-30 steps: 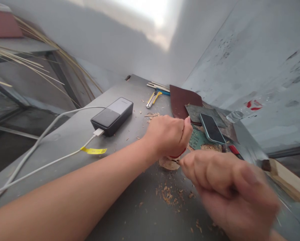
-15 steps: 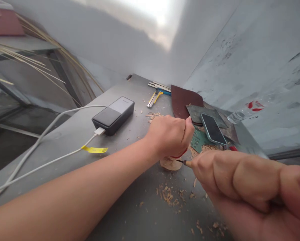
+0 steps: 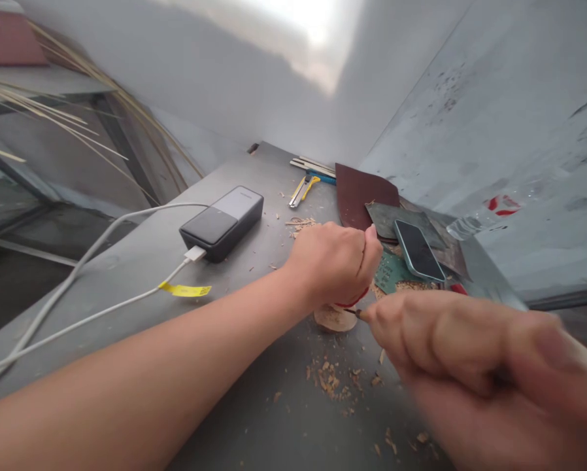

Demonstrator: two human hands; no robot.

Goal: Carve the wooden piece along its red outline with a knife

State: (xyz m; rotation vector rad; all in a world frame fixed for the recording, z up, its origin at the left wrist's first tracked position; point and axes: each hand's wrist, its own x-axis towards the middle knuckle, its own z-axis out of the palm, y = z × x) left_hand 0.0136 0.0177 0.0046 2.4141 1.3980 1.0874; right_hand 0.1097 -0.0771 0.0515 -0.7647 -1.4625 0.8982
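My left hand [image 3: 335, 261] is closed over a small pale wooden piece [image 3: 333, 318] with a red edge, pressing it on the grey table [image 3: 141, 261]. My right hand [image 3: 450, 347] grips a thin carving tool [image 3: 356, 313] whose dark tip touches the wooden piece just under my left fist. Most of the tool is hidden inside my right fist, which is blurred. Wood shavings [image 3: 335, 381] lie scattered on the table in front of the piece.
A black power bank [image 3: 221, 223] with a white cable [image 3: 78, 288] and yellow tag [image 3: 185, 290] lies at left. A phone [image 3: 418, 250] rests on sandpaper sheets [image 3: 359, 190] at right by the wall. A yellow utility knife [image 3: 302, 190] lies at the back. Thin cane strips [image 3: 53, 118] hang at far left.
My right hand slid back toward the wooden piece after pulling away half a second ago. My left hand stays clamped on the piece.
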